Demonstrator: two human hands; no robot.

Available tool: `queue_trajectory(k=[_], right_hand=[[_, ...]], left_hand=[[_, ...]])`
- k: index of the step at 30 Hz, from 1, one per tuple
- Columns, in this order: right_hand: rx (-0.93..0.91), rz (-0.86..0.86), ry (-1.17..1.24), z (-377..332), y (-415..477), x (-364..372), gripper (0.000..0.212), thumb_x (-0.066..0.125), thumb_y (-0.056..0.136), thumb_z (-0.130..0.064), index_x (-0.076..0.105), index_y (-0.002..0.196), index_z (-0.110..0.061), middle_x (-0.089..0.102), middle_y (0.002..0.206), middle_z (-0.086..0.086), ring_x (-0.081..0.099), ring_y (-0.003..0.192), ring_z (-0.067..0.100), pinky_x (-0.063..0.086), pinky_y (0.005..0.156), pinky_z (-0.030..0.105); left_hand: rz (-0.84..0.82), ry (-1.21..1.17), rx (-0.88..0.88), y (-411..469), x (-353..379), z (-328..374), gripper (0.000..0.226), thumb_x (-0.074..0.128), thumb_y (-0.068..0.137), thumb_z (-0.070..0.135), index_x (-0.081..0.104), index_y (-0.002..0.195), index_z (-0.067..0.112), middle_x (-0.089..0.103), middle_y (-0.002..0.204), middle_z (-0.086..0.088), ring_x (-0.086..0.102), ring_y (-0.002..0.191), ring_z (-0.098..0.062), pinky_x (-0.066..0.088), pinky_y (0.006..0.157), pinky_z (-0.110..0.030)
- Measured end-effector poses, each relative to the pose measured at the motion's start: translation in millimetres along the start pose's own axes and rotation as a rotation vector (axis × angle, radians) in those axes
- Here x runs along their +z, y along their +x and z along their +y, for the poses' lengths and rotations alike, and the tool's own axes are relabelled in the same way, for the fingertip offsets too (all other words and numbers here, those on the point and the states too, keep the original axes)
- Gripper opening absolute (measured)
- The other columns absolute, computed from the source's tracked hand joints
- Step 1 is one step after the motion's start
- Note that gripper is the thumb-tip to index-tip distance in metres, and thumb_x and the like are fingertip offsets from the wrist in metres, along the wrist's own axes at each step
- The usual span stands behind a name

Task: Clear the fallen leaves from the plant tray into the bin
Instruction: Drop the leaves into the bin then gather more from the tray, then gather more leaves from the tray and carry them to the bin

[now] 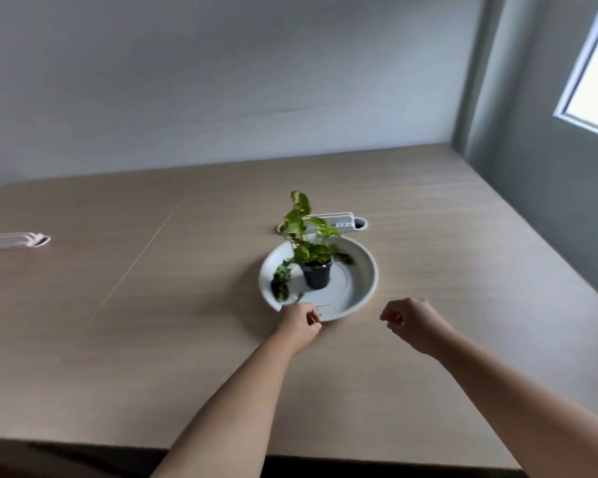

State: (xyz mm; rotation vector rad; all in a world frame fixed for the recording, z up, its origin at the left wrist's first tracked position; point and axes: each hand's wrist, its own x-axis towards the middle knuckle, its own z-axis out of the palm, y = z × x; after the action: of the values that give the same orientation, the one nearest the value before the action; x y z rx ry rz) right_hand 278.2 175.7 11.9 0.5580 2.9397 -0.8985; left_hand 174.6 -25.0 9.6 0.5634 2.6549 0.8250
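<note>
Round grey plant tray sits mid-desk with a small black-potted plant in it, and the fallen leaves lie just left of the pot. Left hand is at the tray's near rim, fingers curled — can't tell if it's pinching anything. Right hand hovers just right of the tray, loosely curled, holding nothing.

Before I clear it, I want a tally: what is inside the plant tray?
Inside the tray: a potted plant and dark fallen leaves to its left, another behind. The left hand covers the near rim.
</note>
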Motion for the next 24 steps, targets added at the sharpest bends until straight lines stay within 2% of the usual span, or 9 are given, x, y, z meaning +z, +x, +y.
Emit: queue_trajectory(k=[2,4,9,12,14,19,21,24], right_hand=[[-0.018,-0.030,-0.020,-26.3,27.4,18.6,0.025,0.058,0.079,-0.006,0.073,0.095,-0.017,0.073,0.094,0.005,0.066,0.090,0.022,0.048,0.077,0.025],[-0.037,-0.068,-0.031,-47.7,56.2,36.9,0.026,0.057,0.080,-0.004,0.071,0.099,-0.015,0.072,0.101,0.006,0.065,0.093,0.022,0.049,0.079,0.026],[-0.038,-0.162,-0.071,-72.8,105.3,68.6,0.027,0.060,0.082,-0.004,0.068,0.107,-0.014,0.068,0.108,0.007,0.064,0.096,0.021,0.045,0.075,0.022],[-0.034,-0.221,-0.125,-74.2,118.7,82.3,0.029,0.064,0.081,-0.006,0.067,0.108,-0.017,0.067,0.106,0.008,0.063,0.094,0.020,0.047,0.077,0.026],[-0.038,-0.254,-0.150,-74.0,126.9,90.8,0.034,0.066,0.080,-0.007,0.066,0.112,-0.018,0.065,0.108,0.008,0.062,0.097,0.021,0.048,0.081,0.028],[-0.095,-0.340,-0.200,-73.8,141.5,105.3,0.045,0.060,0.078,0.002,0.063,0.118,-0.019,0.059,0.114,0.009,0.059,0.102,0.025,0.048,0.083,0.030],[-0.141,-0.370,-0.223,-72.8,145.3,107.6,0.049,0.061,0.076,0.004,0.064,0.118,-0.020,0.058,0.114,0.010,0.060,0.100,0.026,0.049,0.087,0.036],[-0.202,-0.397,-0.271,-72.3,149.2,107.5,0.049,0.060,0.076,0.005,0.065,0.118,-0.021,0.056,0.113,0.009,0.059,0.100,0.029,0.050,0.084,0.037]], left_hand=[[0.001,0.011,-0.024,15.7,-19.9,-28.3,0.015,0.061,0.082,0.006,0.071,0.093,0.004,0.072,0.101,-0.013,0.064,0.091,-0.023,0.043,0.077,-0.016],[0.012,0.054,-0.023,35.2,-38.3,-52.5,0.017,0.060,0.082,0.008,0.070,0.095,0.008,0.071,0.104,-0.010,0.063,0.092,-0.022,0.042,0.073,-0.018],[-0.040,0.131,0.036,89.9,-53.8,-85.0,0.025,0.066,0.079,0.008,0.068,0.103,0.009,0.065,0.111,-0.010,0.062,0.100,-0.026,0.042,0.079,-0.021],[-0.136,0.236,0.114,114.2,-44.1,-86.7,0.037,0.070,0.077,0.013,0.064,0.113,0.017,0.061,0.120,-0.006,0.059,0.110,-0.025,0.045,0.095,-0.028],[-0.232,0.318,0.163,128.0,-36.3,-84.7,0.047,0.073,0.077,0.019,0.059,0.121,0.022,0.058,0.127,-0.003,0.056,0.116,-0.024,0.043,0.100,-0.031],[-0.346,0.468,0.261,150.4,-24.3,-83.6,0.065,0.077,0.076,0.023,0.049,0.134,0.027,0.054,0.136,0.000,0.054,0.121,-0.025,0.044,0.099,-0.034],[-0.369,0.460,0.273,155.2,-21.4,-86.2,0.064,0.077,0.076,0.019,0.051,0.134,0.026,0.056,0.135,-0.001,0.055,0.120,-0.025,0.044,0.099,-0.033],[-0.394,0.418,0.244,162.2,-19.7,-89.7,0.057,0.075,0.076,0.015,0.056,0.130,0.023,0.059,0.132,-0.002,0.056,0.119,-0.025,0.045,0.100,-0.032]])
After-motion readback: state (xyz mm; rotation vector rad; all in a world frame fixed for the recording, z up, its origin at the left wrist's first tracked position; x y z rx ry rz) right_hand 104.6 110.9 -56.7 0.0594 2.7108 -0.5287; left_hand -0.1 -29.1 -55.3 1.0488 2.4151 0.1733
